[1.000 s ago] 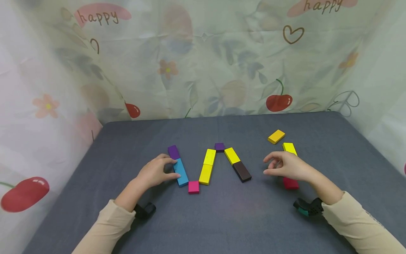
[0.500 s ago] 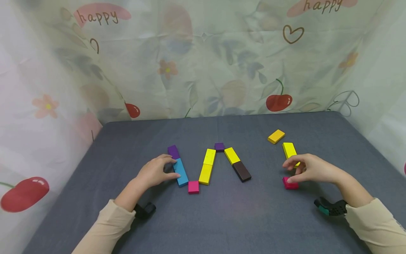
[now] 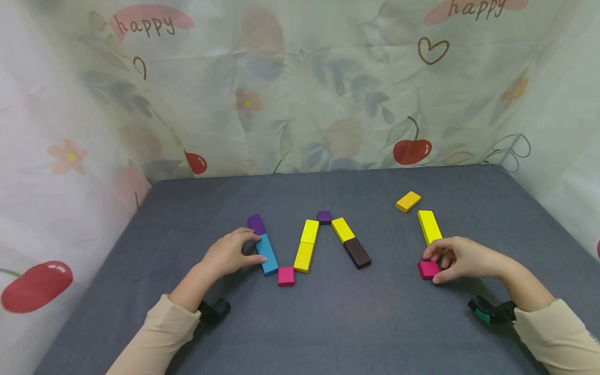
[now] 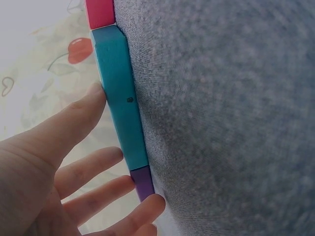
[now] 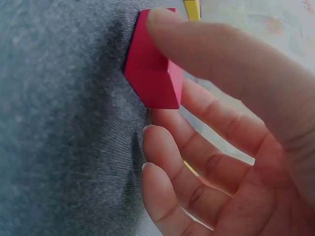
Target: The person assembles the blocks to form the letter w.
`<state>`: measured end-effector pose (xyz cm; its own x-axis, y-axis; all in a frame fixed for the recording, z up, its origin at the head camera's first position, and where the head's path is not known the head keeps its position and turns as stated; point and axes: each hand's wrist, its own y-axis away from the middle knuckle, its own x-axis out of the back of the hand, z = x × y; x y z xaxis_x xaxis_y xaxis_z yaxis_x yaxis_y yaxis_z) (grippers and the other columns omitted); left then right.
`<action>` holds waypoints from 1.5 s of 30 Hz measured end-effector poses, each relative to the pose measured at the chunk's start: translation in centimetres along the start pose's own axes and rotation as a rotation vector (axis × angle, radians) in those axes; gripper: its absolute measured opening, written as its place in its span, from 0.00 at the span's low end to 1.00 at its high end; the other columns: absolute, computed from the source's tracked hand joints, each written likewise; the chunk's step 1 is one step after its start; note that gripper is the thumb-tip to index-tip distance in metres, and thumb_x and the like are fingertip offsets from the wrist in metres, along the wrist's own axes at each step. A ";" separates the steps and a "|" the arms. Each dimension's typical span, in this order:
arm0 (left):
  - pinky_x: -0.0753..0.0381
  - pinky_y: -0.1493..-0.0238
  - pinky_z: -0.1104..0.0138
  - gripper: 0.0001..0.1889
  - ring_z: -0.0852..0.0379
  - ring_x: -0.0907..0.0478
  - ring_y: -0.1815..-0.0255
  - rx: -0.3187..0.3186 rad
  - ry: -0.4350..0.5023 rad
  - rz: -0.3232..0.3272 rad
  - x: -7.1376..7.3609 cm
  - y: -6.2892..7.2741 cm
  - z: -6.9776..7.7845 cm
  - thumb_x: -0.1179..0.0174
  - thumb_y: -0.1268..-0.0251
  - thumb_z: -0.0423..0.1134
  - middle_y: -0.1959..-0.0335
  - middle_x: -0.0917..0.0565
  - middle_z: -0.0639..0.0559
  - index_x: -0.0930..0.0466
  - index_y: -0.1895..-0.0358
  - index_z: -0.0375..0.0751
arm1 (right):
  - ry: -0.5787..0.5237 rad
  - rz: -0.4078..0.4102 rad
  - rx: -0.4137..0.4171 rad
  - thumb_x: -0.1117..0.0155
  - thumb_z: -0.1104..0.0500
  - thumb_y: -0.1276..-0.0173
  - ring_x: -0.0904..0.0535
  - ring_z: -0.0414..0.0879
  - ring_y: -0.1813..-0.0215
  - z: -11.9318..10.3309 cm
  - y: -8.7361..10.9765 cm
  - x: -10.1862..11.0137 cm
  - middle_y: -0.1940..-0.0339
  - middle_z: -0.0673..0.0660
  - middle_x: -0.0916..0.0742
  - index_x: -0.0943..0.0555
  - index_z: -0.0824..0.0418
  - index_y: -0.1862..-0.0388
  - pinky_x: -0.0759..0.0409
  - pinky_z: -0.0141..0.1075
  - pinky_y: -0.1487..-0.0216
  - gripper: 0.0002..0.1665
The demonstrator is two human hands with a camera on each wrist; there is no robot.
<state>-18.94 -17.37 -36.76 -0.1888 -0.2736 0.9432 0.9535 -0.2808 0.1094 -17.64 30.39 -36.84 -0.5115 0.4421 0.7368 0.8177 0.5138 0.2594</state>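
Observation:
My right hand point(image 3: 461, 259) pinches a pink block point(image 5: 155, 64) on the table, thumb on its near side and index and middle fingers at its far side. Just beyond it lies a long yellow block point(image 3: 428, 225), its near end hidden by the fingers. On the left, my left hand point(image 3: 230, 253) rests beside a blue block point(image 4: 120, 98), thumb and fingertips at its edge, fingers loosely extended. A purple block point(image 4: 142, 183) joins the blue block's far end; another pink block point(image 3: 286, 276) meets its near end.
Two yellow blocks point(image 3: 307, 245) in line, a small purple block point(image 3: 324, 217), a third yellow block point(image 3: 342, 229) and a dark brown block point(image 3: 357, 253) continue the zigzag. An orange-yellow block point(image 3: 408, 201) lies alone at back right. Printed cloth point(image 3: 300, 104) hangs behind the grey table point(image 3: 300, 323).
My right hand has moved right and toward the front, from over the gap beside the brown block to the right-hand pink block, and now pinches it. My left hand has stayed put.

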 end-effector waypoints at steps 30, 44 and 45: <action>0.31 0.38 0.46 0.35 0.41 0.32 0.35 0.006 0.040 0.004 -0.1 -0.2 -0.1 0.35 0.46 0.53 0.35 0.29 0.39 0.32 0.37 0.40 | 0.034 0.056 0.102 0.27 0.55 0.48 0.31 0.32 0.75 -1.6 -0.8 -0.3 0.77 0.48 0.24 0.23 0.58 0.62 0.31 0.27 0.75 0.18; 0.33 0.37 0.44 0.35 0.38 0.35 0.33 -0.034 0.015 -0.039 0.0 -0.2 -0.1 0.37 0.43 0.53 0.32 0.34 0.39 0.33 0.34 0.39 | 0.033 0.078 0.160 0.27 0.55 0.48 0.29 0.33 0.74 -2.7 -2.4 -1.5 0.74 0.49 0.22 0.23 0.57 0.61 0.29 0.27 0.73 0.18; 0.33 0.37 0.44 0.35 0.38 0.35 0.33 -0.035 0.016 -0.042 0.0 -0.2 -0.1 0.37 0.43 0.53 0.31 0.34 0.39 0.33 0.34 0.39 | 0.029 0.075 0.163 0.27 0.55 0.48 0.30 0.33 0.74 -2.9 -2.5 -1.5 0.74 0.50 0.22 0.23 0.57 0.61 0.29 0.27 0.73 0.18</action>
<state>-19.16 -17.44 -36.85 -0.2320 -0.2753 0.9329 0.9361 -0.3239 0.1372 -18.17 26.33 -36.81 -0.4406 0.4637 0.7686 0.7989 0.5931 0.1002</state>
